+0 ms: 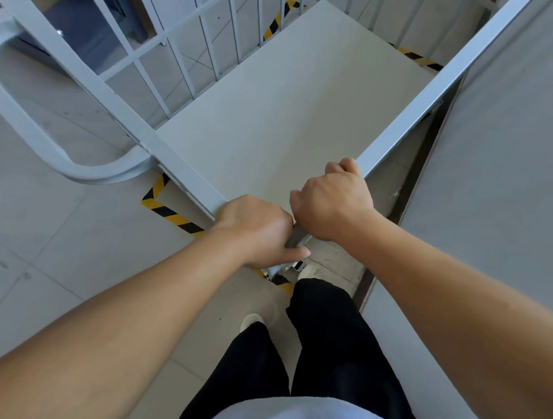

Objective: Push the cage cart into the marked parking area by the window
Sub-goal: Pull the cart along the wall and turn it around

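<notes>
Seen from above, the grey cage cart point(280, 106) stands with its flat base over the tiled floor point(24, 232), its near corner just in front of the person's legs. The left hand point(254, 229) is closed around the top rail at that corner, thumb pointing forward. The right hand point(332, 203) is wrapped tightly over the adjoining rail, just beside the left. Yellow-and-black striped tape point(171, 213) marks the floor under the cart's near-left edge and shows again beyond its far end. A grey wall point(521, 168) runs close along the right side.
</notes>
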The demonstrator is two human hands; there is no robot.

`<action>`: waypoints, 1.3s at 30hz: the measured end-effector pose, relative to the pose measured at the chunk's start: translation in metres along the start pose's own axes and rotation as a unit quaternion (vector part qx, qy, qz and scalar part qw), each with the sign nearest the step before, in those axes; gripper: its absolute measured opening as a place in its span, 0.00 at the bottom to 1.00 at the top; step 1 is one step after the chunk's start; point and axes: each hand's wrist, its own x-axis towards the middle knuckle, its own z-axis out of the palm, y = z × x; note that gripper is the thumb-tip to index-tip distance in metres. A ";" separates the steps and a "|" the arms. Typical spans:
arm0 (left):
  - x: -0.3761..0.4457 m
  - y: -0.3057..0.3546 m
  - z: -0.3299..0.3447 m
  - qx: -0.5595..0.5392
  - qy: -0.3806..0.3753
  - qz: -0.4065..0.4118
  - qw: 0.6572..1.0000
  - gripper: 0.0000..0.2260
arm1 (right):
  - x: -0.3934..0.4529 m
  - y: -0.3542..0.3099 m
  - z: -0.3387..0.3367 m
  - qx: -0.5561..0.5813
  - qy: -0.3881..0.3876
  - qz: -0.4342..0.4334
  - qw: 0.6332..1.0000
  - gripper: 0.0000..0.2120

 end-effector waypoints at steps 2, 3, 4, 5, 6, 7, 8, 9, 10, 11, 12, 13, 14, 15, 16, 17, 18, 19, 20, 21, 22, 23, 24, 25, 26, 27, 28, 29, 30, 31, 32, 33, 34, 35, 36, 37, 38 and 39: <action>0.000 0.000 0.002 -0.005 0.004 0.004 1.000 0.25 | 0.000 0.000 0.001 0.000 -0.005 0.000 1.000 0.22; -0.001 0.000 0.003 -0.007 0.005 0.004 1.000 0.25 | -0.001 -0.001 0.002 -0.001 -0.006 0.001 1.000 0.22; 0.000 0.000 0.004 -0.009 0.008 0.004 1.000 0.25 | 0.000 -0.001 0.002 -0.003 -0.003 0.000 1.000 0.22; 0.001 -0.001 0.004 -0.010 0.011 0.004 1.000 0.25 | 0.000 -0.001 0.002 -0.004 -0.002 0.002 1.000 0.22; 0.001 -0.001 0.003 -0.012 0.014 0.004 1.000 0.24 | 0.000 -0.001 0.002 -0.001 -0.001 0.005 1.000 0.22; 0.001 -0.001 0.004 -0.015 0.016 0.003 1.000 0.24 | 0.001 -0.001 0.002 0.003 0.001 0.009 1.000 0.22; 0.001 -0.001 0.003 -0.019 0.019 0.002 1.000 0.24 | 0.002 -0.001 0.002 0.005 0.007 0.012 1.000 0.22; 0.000 -0.001 0.003 -0.022 0.018 0.001 1.000 0.24 | 0.002 -0.001 0.002 0.006 0.012 0.015 1.000 0.22; -0.001 -0.001 0.003 -0.024 0.016 -0.001 1.000 0.24 | 0.002 -0.002 0.002 0.006 0.012 0.019 1.000 0.22; -0.002 -0.001 0.003 -0.026 0.014 -0.003 1.000 0.24 | 0.002 -0.003 0.001 0.005 0.009 0.024 1.000 0.22; -0.003 -0.001 0.002 -0.026 0.011 -0.005 1.000 0.24 | 0.003 -0.003 0.001 0.002 0.005 0.028 1.000 0.22; -0.003 -0.001 0.002 -0.023 0.008 -0.005 1.000 0.24 | 0.002 -0.003 0.001 0.000 0.000 0.032 0.999 0.22; -0.003 -0.001 0.001 -0.020 0.007 -0.005 1.000 0.24 | 0.002 -0.004 0.001 -0.001 -0.003 0.036 0.999 0.22; -0.004 0.000 0.000 -0.017 0.006 -0.004 1.000 0.24 | 0.002 -0.004 0.000 0.000 -0.003 0.039 0.999 0.22; -0.005 0.000 -0.001 -0.013 0.007 -0.002 1.000 0.24 | 0.002 -0.005 -0.001 0.001 -0.001 0.043 0.999 0.22; -0.005 0.000 -0.001 -0.008 0.010 0.000 1.000 0.24 | 0.002 -0.005 -0.002 0.002 -0.001 0.047 0.999 0.21; -0.006 0.001 -0.002 -0.006 0.012 0.001 1.000 0.24 | 0.001 -0.006 -0.003 0.002 -0.004 0.050 0.999 0.21; -0.007 0.001 -0.002 -0.004 0.012 -0.002 1.000 0.24 | 0.001 -0.007 -0.003 0.000 -0.006 0.051 0.999 0.21; -0.006 0.000 -0.001 -0.003 0.010 -0.007 1.000 0.24 | 0.001 -0.007 -0.003 -0.004 -0.010 0.052 0.999 0.21; -0.006 0.000 -0.001 -0.002 0.007 -0.011 1.000 0.25 | 0.001 -0.007 -0.003 -0.008 -0.013 0.052 0.999 0.21; -0.006 0.000 0.000 -0.001 0.006 -0.013 1.000 0.25 | 0.001 -0.007 -0.002 -0.009 -0.015 0.051 0.999 0.21; -0.005 0.000 0.000 0.000 0.009 -0.014 1.000 0.25 | 0.001 -0.008 -0.001 -0.008 -0.013 0.049 0.999 0.21; -0.005 0.000 0.000 0.002 0.011 -0.016 1.000 0.25 | 0.001 -0.008 -0.001 -0.007 -0.010 0.049 0.999 0.21; -0.005 0.000 0.000 0.005 0.014 -0.016 1.000 0.26 | 0.001 -0.008 -0.001 -0.005 -0.006 0.050 0.999 0.21; -0.005 0.000 -0.001 0.008 0.016 -0.015 1.000 0.26 | 0.001 -0.008 -0.001 -0.002 -0.004 0.053 0.999 0.21; -0.005 0.000 -0.002 0.009 0.015 -0.014 1.000 0.26 | 0.000 -0.008 -0.001 -0.001 -0.005 0.055 0.998 0.21; -0.006 0.001 -0.003 0.009 0.011 -0.013 1.000 0.25 | 0.000 -0.009 -0.002 -0.002 -0.008 0.056 0.998 0.21; -0.007 0.001 -0.004 0.007 0.007 -0.013 1.000 0.25 | 0.000 -0.010 -0.003 -0.009 -0.009 0.056 0.998 0.21; -0.008 0.001 -0.006 0.004 0.005 -0.012 1.000 0.25 | 0.000 -0.011 -0.003 -0.017 -0.013 0.054 0.998 0.20; -0.010 0.001 -0.007 0.002 0.005 -0.010 1.000 0.25 | 0.000 -0.012 -0.004 -0.026 -0.020 0.053 0.998 0.20; -0.011 0.001 -0.008 -0.003 0.007 -0.008 1.000 0.25 | 0.000 -0.014 -0.005 -0.033 -0.027 0.055 0.998 0.19; -0.012 0.000 -0.009 -0.009 0.011 -0.009 1.000 0.25 | 0.000 -0.016 -0.006 -0.036 -0.032 0.053 0.997 0.18; -0.014 0.000 -0.010 -0.017 0.020 -0.009 1.000 0.26 | 0.000 -0.018 -0.007 -0.032 -0.034 0.049 0.998 0.15; -0.015 -0.001 -0.010 -0.022 0.034 -0.006 0.999 0.26 | 0.000 -0.021 -0.008 -0.027 -0.035 0.042 0.998 0.11; -0.017 -0.004 -0.010 -0.021 0.053 0.000 0.998 0.27 | -0.001 -0.025 -0.011 -0.016 -0.032 0.040 0.999 0.07; -0.019 -0.009 -0.010 -0.011 0.072 0.003 0.997 0.27 | 0.000 -0.029 -0.012 -0.001 -0.023 0.041 0.999 0.06; -0.021 -0.016 -0.010 -0.005 0.088 -0.002 0.996 0.28 | 0.000 -0.034 -0.013 0.025 -0.007 0.052 0.998 0.06; -0.023 -0.025 -0.010 -0.010 0.104 -0.010 0.995 0.29 | 0.001 -0.040 -0.013 0.049 0.017 0.062 0.997 0.06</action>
